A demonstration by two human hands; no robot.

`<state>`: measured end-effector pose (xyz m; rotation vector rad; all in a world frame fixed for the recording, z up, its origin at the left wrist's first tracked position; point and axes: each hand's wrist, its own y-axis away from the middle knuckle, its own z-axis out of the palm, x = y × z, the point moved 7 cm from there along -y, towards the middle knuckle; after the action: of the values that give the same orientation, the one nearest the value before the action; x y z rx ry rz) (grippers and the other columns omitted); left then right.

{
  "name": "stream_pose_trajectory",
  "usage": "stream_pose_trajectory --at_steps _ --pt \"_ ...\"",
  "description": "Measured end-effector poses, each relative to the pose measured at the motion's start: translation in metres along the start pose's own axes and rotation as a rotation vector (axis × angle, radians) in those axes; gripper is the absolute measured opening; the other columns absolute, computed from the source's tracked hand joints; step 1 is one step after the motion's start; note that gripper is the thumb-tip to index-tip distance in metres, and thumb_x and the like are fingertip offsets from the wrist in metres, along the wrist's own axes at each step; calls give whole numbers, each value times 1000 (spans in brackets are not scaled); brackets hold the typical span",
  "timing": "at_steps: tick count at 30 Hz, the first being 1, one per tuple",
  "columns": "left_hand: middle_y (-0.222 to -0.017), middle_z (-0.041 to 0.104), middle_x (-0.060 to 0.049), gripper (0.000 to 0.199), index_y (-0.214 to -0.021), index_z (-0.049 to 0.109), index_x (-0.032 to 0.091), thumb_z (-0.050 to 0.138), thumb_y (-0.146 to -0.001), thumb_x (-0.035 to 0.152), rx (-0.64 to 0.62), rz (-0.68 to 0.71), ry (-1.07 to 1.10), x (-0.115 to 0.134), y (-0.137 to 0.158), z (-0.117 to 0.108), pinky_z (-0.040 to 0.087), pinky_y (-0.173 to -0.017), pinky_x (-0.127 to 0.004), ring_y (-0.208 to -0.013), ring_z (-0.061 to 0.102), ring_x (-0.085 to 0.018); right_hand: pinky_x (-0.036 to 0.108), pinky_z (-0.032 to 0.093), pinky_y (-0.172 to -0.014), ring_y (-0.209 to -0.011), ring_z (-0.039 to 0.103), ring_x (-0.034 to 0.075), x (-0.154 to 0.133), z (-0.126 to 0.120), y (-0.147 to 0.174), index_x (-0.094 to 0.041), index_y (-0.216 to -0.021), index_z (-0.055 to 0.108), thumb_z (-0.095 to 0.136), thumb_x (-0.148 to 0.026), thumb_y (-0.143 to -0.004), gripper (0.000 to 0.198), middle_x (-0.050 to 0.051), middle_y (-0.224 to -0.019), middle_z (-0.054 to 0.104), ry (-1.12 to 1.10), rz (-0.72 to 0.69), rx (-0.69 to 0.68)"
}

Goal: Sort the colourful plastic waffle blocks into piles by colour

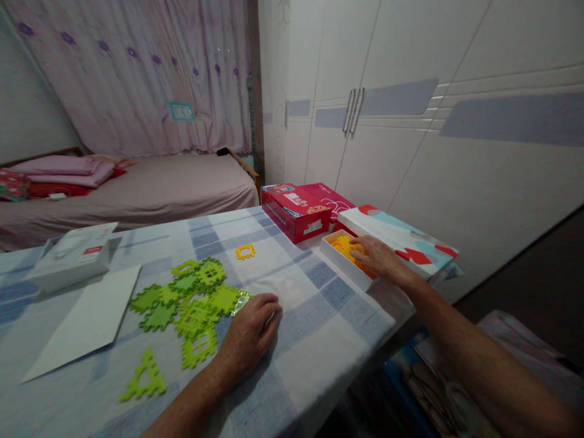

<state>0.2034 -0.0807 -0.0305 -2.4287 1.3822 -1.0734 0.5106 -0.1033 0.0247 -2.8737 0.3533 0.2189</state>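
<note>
My right hand (378,255) reaches into a small white box (340,260) at the right of the table. Its bent fingers are on the yellow-orange interlocking building pieces (343,244) inside. Curled on the tablecloth, my left hand (253,331) lies beside a pile of green interlocking pieces (196,313); anything under its fingers is hidden. A pale green piece (241,301) touches or nearly touches its knuckles. One yellow square frame piece (245,251) lies alone beyond the pile. Nearer me, at the left, is a green triangular frame piece (143,377).
Red boxes (296,213) and a white, red and blue box (401,237) stand along the right edge. A white box (75,255) and a white card (91,322) are at the left. Behind the table are a bed (182,182) and a wardrobe (387,121).
</note>
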Motion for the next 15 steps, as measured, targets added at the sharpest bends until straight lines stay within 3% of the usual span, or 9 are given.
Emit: stream_pose_trajectory --at_steps 7,12,15 --pt "-107 65 -10 22 -96 67 20 46 -90 23 2 5 6 1 1 0 52 -87 -36 -97 62 -20 33 44 -91 -106 60 24 -22 12 -17 -24 -122 60 48 -25 -86 39 6 -120 65 -109 -137 -51" --pt "-107 64 -11 21 -95 66 18 46 -89 20 -14 -18 12 1 0 1 50 -88 -36 -98 60 -21 39 41 -97 -111 56 25 -23 9 -17 -19 -112 66 46 -26 -87 33 11 -121 63 -7 -199 25" --pt "-107 64 -10 21 -94 66 17 46 -88 18 -19 -26 21 0 1 2 49 -89 -35 -99 59 -20 43 39 -101 -113 54 27 -41 1 -19 -18 -104 69 47 -25 -87 29 11 -116 65 0 -248 136"
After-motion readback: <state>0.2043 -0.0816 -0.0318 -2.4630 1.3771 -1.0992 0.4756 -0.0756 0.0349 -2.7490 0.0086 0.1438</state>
